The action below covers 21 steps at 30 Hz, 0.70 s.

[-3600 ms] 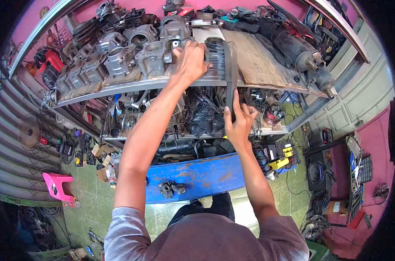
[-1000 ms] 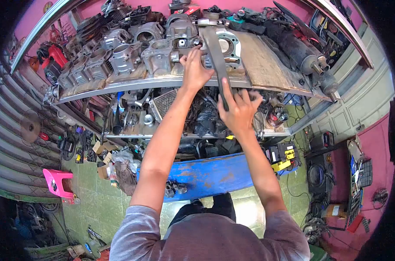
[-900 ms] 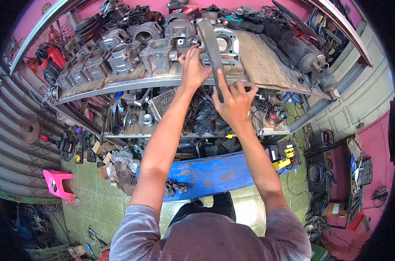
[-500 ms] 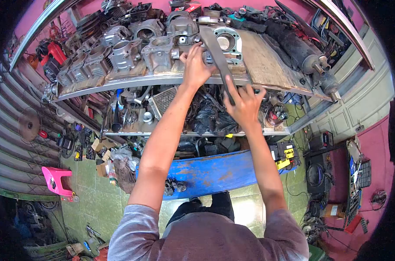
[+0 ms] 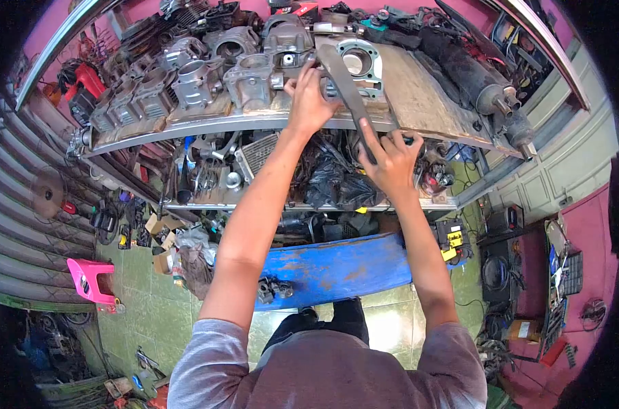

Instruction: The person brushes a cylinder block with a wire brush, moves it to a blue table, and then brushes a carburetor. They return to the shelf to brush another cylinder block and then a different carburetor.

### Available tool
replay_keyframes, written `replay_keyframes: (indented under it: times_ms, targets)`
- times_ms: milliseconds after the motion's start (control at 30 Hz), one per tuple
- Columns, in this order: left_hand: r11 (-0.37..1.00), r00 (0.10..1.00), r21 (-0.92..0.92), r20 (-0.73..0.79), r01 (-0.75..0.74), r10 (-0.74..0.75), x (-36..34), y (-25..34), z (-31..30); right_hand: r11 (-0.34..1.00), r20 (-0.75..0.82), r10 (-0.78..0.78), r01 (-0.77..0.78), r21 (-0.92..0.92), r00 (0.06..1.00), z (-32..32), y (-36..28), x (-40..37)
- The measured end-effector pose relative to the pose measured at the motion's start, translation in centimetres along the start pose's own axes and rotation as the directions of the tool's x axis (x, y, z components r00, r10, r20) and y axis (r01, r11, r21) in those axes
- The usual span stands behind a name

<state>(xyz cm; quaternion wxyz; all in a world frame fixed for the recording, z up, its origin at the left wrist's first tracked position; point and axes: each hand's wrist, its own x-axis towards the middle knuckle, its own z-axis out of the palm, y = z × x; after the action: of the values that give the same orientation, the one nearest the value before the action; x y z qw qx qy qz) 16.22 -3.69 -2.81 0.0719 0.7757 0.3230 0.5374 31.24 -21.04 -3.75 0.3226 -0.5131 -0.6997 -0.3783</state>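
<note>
A pale metal engine cylinder block with a round bore stands at the front of the workbench shelf. My left hand is at its left side, fingers bent and thumb toward the block; the file partly hides the contact. In my right hand is a long grey flat file, the index finger stretched along it. The file slants up and left across the block's left edge, its rounded far end beyond the block. The handle is mostly hidden in my palm.
Several used cylinder blocks line the shelf on the left. A dark exhaust muffler lies at right. Below are a lower shelf with a radiator and black plastic, then a blue bench. A pink stool stands left.
The file and my right hand have shifted slightly right and toward me. My left hand keeps its place by the block. The view has moved a little.
</note>
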Motion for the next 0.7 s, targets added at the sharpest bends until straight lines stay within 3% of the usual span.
replay_keyframes:
  times_ms: [133,333,467,533,700]
  targets:
    - [1.000,1.000,0.015,-0.007,-0.027,0.027,0.1,0.0,-0.2,1.000,0.105,0.028,-0.027,-0.009,0.994,-2.2,0.3,-4.1]
    - [1.000,1.000,-0.001,0.004,0.008,-0.008,0.2,0.2,-0.3,1.000,0.031,0.018,-0.017,-0.026,0.999,-0.8,-0.4,-0.6]
    - [1.000,1.000,0.020,0.005,-0.011,0.011,0.1,0.4,-0.5,0.998,0.042,0.053,-0.054,0.014,0.998,-1.5,-0.9,-3.7]
    - [1.000,1.000,0.026,-0.010,-0.015,0.016,0.2,0.2,-0.2,0.998,0.142,0.054,-0.057,0.017,0.988,-2.5,-0.8,-5.2]
    - [1.000,1.000,-0.004,0.003,0.017,-0.017,0.0,1.1,-0.7,0.995,0.037,0.092,-0.091,-0.033,0.995,-0.7,-1.3,-0.1]
